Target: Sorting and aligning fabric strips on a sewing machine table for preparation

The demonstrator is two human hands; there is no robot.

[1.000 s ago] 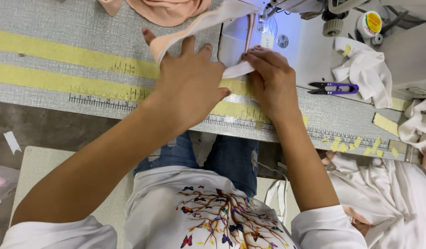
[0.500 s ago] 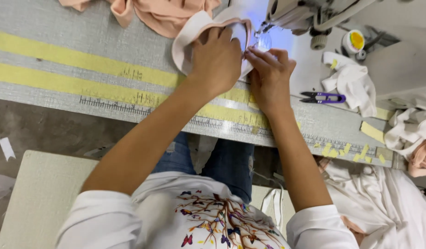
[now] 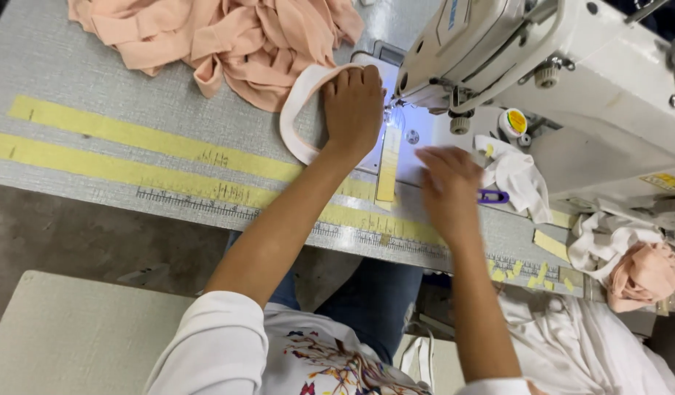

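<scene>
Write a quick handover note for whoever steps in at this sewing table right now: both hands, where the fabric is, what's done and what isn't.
Left hand: flat on the curved peach fabric band, pressing it beside the needle area of the sewing machine.
Right hand: blurred, over the table near the purple-handled snips, holding nothing visible.
Peach fabric pile lies at the far edge; white cloth right of the snips.
Done: band positioned at the machine.
Left: whether any seam is sewn cannot be told.

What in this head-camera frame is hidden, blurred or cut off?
- Needle area: hidden behind the sewing machine head and light glare.
- Right hand: motion-blurred; its grip cannot be told.
- Purple-handled snips: mostly covered by that hand.
- Fabric band: partly under the left hand.
- Peach cloth pile: cut off by the top edge.
</scene>
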